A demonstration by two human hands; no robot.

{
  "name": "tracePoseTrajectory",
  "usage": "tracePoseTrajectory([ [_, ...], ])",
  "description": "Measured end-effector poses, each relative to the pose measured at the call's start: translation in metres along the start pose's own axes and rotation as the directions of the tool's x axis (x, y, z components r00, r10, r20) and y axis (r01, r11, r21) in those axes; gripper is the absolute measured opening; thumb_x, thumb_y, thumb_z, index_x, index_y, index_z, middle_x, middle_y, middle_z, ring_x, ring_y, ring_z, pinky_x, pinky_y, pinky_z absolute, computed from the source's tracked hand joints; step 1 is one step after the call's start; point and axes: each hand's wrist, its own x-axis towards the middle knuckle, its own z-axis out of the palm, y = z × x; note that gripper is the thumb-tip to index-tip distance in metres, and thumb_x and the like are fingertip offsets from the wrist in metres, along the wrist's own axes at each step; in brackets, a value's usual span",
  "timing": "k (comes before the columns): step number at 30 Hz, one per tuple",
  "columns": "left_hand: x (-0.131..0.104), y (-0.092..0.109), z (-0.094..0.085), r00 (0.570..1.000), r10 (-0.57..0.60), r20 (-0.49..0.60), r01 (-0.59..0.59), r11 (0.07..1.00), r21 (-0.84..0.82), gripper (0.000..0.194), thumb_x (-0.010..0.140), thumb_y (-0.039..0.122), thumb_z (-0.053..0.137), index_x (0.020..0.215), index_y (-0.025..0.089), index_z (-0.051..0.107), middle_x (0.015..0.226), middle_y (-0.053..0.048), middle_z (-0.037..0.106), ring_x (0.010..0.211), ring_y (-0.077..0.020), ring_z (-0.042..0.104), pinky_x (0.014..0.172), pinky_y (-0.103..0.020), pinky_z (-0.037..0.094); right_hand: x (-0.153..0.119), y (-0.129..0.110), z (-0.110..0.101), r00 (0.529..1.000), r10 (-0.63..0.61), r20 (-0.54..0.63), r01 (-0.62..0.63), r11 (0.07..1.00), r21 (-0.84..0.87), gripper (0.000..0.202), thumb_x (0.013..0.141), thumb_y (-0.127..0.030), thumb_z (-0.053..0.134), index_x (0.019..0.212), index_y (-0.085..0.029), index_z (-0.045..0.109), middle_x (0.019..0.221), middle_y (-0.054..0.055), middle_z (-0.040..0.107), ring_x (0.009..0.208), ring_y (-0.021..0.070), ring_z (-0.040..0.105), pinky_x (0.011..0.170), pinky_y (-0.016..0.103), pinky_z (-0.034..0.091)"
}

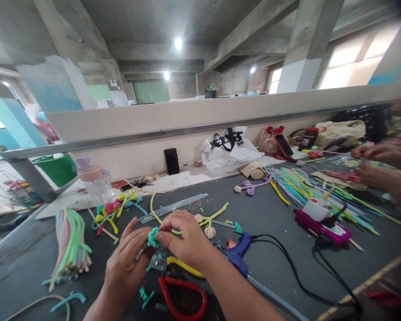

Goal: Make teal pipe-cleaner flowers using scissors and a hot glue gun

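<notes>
One bare left hand [128, 254] and one bare right hand [183, 236] together pinched a small, fuzzy turquoise cluster [153, 237], left of the blue plastic glue gun [239, 254].

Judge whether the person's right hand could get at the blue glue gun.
Probably yes: the glue gun lies beside the right forearm, its handle uncovered, though the right hand pinches a teal piece.

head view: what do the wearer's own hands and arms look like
The ungloved left hand and ungloved right hand show no ring, watch or bracelet. The bare left forearm and bare right forearm show no sleeve.
</notes>
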Motion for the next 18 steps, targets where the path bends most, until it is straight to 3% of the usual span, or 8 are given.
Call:
tracePoseTrajectory([
  [12, 0.0004, 0.0052, -0.0032, 0.998, -0.061, -0.005, 0.060, 0.992, -0.107, 0.030, 0.076, 0.005, 0.055, 0.098, 0.022, 0.066, 0.088, 0.000, 0.072, 0.079, -0.0171, 0.068, 0.103, -0.050, 0.040, -0.0005, -0.0005, 0.0003, 0.999, -0.008, 0.043, 0.010, 0.999, -0.035, 0.008, 0.080, -0.018, 0.060, 0.072, -0.018, 0.062, 0.072, -0.001, 0.064, 0.072, 0.0130, 0.058, 0.090, 0.033, 0.032],
  [18, 0.0010, 0.0000, -0.0049, 0.999, 0.015, 0.030, -0.013, 0.998, -0.067, 0.034, 0.076, 0.003, 0.054, 0.102, 0.022, 0.065, 0.090, -0.003, 0.072, 0.078, -0.0169, 0.068, 0.104, -0.050, 0.037, -0.0007, -0.0017, -0.0029, 0.999, 0.000, 0.043, 0.000, 1.000, 0.001, 0.016, 0.082, -0.029, 0.058, 0.072, -0.018, 0.062, 0.070, 0.000, 0.063, 0.071, 0.0133, 0.056, 0.080, 0.030, 0.037],
])
